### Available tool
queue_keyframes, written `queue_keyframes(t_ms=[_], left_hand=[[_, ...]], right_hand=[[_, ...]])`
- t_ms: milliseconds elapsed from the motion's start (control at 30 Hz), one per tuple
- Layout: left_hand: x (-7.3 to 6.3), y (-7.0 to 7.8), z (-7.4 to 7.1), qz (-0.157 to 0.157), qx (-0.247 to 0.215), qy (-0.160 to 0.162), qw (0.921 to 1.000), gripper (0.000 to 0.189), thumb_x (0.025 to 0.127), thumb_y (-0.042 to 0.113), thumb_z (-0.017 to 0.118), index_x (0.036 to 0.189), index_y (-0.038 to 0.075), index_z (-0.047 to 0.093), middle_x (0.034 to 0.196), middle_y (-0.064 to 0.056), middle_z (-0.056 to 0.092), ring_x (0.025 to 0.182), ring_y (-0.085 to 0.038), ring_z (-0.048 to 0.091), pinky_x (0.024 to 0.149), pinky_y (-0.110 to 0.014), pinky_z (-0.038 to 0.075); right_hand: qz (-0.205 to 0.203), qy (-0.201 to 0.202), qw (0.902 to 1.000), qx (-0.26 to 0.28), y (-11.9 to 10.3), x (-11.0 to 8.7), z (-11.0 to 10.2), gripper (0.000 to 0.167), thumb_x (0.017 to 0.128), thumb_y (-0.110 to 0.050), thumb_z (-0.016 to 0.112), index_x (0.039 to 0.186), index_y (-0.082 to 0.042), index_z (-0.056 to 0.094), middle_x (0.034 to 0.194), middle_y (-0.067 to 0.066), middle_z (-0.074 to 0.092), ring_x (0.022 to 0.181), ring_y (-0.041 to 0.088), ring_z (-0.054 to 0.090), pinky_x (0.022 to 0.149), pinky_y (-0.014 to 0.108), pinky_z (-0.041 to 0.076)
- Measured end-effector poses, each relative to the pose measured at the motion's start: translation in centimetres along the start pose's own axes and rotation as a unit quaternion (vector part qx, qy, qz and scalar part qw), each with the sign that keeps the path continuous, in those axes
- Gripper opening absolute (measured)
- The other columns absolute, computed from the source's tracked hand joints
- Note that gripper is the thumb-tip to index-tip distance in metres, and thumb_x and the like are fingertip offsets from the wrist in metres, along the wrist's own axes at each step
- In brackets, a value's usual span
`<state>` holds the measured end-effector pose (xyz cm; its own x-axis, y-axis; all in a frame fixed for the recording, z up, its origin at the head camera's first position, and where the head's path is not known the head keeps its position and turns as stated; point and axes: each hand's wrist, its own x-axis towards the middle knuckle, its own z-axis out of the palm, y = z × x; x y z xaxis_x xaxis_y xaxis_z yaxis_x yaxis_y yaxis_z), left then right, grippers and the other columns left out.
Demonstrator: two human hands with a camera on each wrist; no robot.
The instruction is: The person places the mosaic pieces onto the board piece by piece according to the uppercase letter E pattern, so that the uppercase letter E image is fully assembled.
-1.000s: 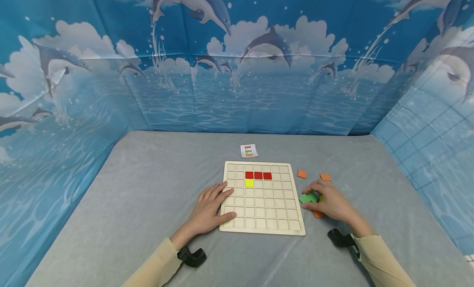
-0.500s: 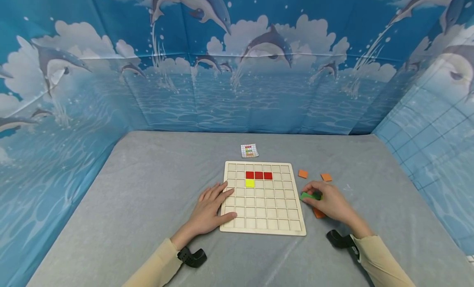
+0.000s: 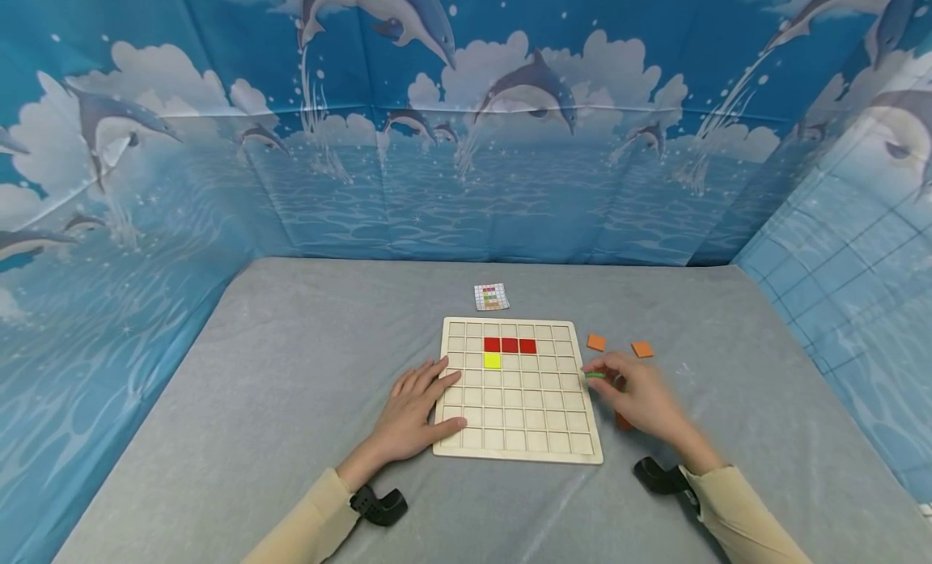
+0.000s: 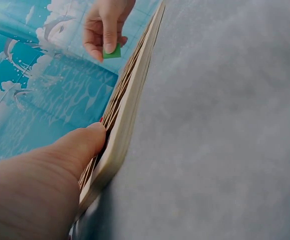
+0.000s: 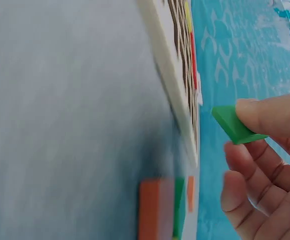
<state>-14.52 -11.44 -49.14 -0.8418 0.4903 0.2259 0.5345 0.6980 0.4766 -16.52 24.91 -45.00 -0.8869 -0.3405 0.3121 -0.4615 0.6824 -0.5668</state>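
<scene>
While the left hand point(image 3: 408, 416) stays put, fingers spread over the left edge of the wooden board point(image 3: 514, 418), up comes the right hand point(image 3: 644, 396), nearer the board's right edge than a second ago; its thumb and fingers pinch a green tile point(image 5: 230, 123), now raised and tilted; three red tiles point(image 3: 510, 345) and one yellow tile point(image 3: 492, 361) sit unmoved on the board.

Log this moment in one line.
right hand: pinches green tile | left hand: rests on board | board: three red tiles, one yellow tile
</scene>
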Motion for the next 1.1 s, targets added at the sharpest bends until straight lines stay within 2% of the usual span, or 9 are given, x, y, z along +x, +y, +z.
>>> queue_keyframes(t_ms=[133,233,300,400,500,733,1100], left_hand=[[0.0,0.0,0.0,-0.001,0.000,-0.001,1.0000,0.069,0.091,0.053,0.055,0.146,0.014,0.040,0.154,-0.007,0.024,0.141,-0.029,0.016,0.108,-0.051,0.012],[0.0,-0.1,0.1,-0.001,0.001,-0.001,1.0000,0.069,0.091,0.053,0.055,0.146,0.014,0.040,0.154,-0.007,0.024,0.141,-0.029,0.016,0.108,-0.051,0.012],[0.0,-0.1,0.1,0.001,0.000,0.000,1.0000,0.069,0.091,0.053,0.055,0.146,0.014,0.040,0.154,-0.007,0.024,0.141,-0.029,0.017,0.108,-0.051,0.012],[0.0,0.0,0.1,0.002,0.001,0.000,1.0000,0.069,0.091,0.053,0.055,0.146,0.014,0.040,0.154,-0.007,0.024,0.141,-0.030,0.017,0.108,-0.052,0.013],[0.0,-0.1,0.2,0.001,0.001,-0.002,1.0000,0.069,0.091,0.053,0.055,0.146,0.014,0.040,0.154,-0.007,0.024,0.141,-0.029,0.016,0.108,-0.051,0.013],[0.0,0.0,0.1,-0.001,0.001,-0.002,1.0000,0.068,0.091,0.052,0.055,0.146,0.014,0.041,0.154,-0.007,0.024,0.141,-0.030,0.016,0.108,-0.052,0.013],[0.0,0.1,0.0,-0.003,-0.001,-0.005,1.0000,0.067,0.091,0.051,0.056,0.145,0.014,0.041,0.154,-0.007,0.024,0.141,-0.030,0.016,0.108,-0.052,0.013]], right_hand=[[-0.017,-0.003,0.9998,0.007,-1.1,0.4,0.4,0.017,0.083,-0.002,0.072,0.097,-0.011,0.070,0.080,-0.008,0.054,0.063,0.011,0.044,0.054,0.025,0.039],[-0.050,-0.003,0.9986,0.016,-1.9,0.9,0.8,0.019,0.081,0.000,0.073,0.096,-0.010,0.069,0.077,-0.009,0.052,0.060,0.009,0.042,0.052,0.024,0.037],[-0.071,-0.004,0.9971,0.025,-2.4,1.3,1.2,0.020,0.080,0.002,0.074,0.096,-0.009,0.069,0.079,-0.009,0.053,0.061,0.007,0.043,0.052,0.023,0.038],[-0.081,-0.016,0.9959,0.035,-3.2,2.0,1.8,0.021,0.079,0.003,0.074,0.097,-0.008,0.069,0.084,-0.007,0.057,0.064,0.006,0.047,0.056,0.024,0.042],[-0.070,-0.042,0.9956,0.045,-3.8,2.5,2.4,0.021,0.081,0.001,0.074,0.100,-0.008,0.069,0.088,-0.006,0.058,0.070,0.007,0.050,0.061,0.025,0.047],[-0.054,-0.093,0.9923,0.061,-4.9,3.9,3.8,0.021,0.085,-0.002,0.070,0.104,-0.010,0.068,0.092,-0.005,0.059,0.076,0.009,0.053,0.068,0.027,0.049],[-0.012,-0.066,0.9918,0.109,-6.3,5.4,6.4,0.011,0.082,-0.003,0.074,0.090,-0.008,0.070,0.080,-0.005,0.061,0.068,0.010,0.055,0.061,0.025,0.049]])
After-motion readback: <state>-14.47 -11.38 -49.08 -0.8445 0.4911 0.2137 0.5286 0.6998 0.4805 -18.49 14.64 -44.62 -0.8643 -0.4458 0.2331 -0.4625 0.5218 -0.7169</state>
